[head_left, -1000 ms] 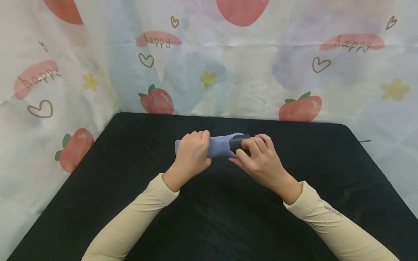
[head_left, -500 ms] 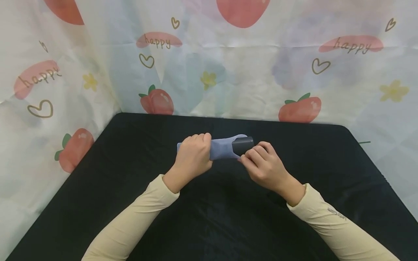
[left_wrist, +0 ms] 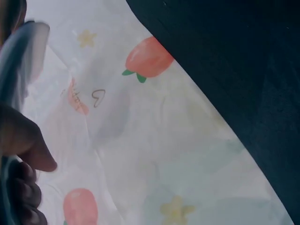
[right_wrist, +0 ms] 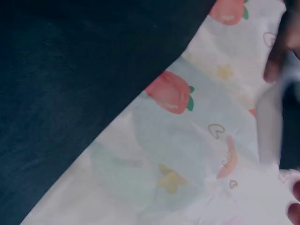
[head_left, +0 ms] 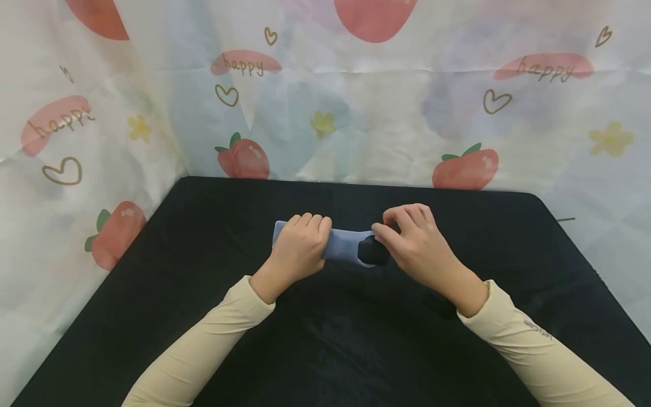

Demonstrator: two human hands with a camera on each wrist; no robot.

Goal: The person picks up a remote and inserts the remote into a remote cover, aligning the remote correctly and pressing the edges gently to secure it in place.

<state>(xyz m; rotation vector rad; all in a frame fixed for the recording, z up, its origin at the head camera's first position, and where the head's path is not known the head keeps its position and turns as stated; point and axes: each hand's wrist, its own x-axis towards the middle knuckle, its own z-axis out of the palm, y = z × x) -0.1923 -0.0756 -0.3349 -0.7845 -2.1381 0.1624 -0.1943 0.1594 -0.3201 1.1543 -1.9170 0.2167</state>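
A soft light-blue sleeve (head_left: 346,245) lies level above the black table, with a black, flat-looking piece (head_left: 373,251) showing at its right end. My left hand (head_left: 300,243) grips the sleeve near its left end, fingers over the top. At the upper right corner of the sleeve, my right hand (head_left: 419,243) pinches the edge with thumb and curled fingers. In the left wrist view the left thumb (left_wrist: 33,150) shows beside the blurred sleeve (left_wrist: 21,65). The right wrist view catches only the blurred pale edge of the sleeve (right_wrist: 269,126) and some fingertips (right_wrist: 294,213). What the black piece is cannot be told.
The black-covered table (head_left: 325,339) spreads beneath both hands. A pale curtain (head_left: 376,124) printed with peaches, hearts and flowers closes off its back and sides.
The right hand has shifted from the black piece's outer end and lower edge up to the sleeve's upper corner. The sleeve has dipped at its right end; the left hand keeps its hold.
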